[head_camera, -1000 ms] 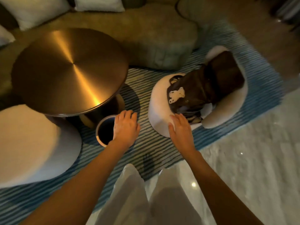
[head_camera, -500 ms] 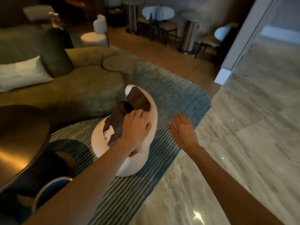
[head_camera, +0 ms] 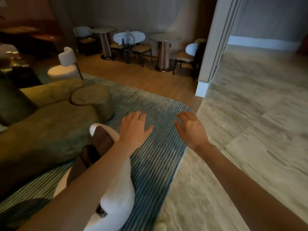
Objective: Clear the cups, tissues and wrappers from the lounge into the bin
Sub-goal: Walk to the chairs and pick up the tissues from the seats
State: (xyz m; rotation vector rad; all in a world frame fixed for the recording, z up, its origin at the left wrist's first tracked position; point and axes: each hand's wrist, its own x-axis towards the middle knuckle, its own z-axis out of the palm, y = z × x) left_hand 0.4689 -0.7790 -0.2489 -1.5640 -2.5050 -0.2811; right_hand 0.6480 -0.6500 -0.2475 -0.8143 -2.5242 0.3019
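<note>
My left hand (head_camera: 134,129) hovers palm down over the striped blue rug (head_camera: 155,154), fingers relaxed and holding nothing. My right hand (head_camera: 190,128) hovers beside it near the rug's right edge, fingers spread and slightly bent, also holding nothing. No bin, cup, tissue or wrapper shows in this view.
A white round chair (head_camera: 116,197) with a brown bag (head_camera: 100,147) on it sits under my left forearm. An olive sofa (head_camera: 46,127) and round pouf (head_camera: 93,99) lie to the left. Café tables (head_camera: 164,50) and chairs line the far wall. A white pillar (head_camera: 211,47) borders the marble floor (head_camera: 250,130).
My head has lifted and turned right, so the bin and brass table have left view. Both hands came off the bin and white chair and now hover in the air.
</note>
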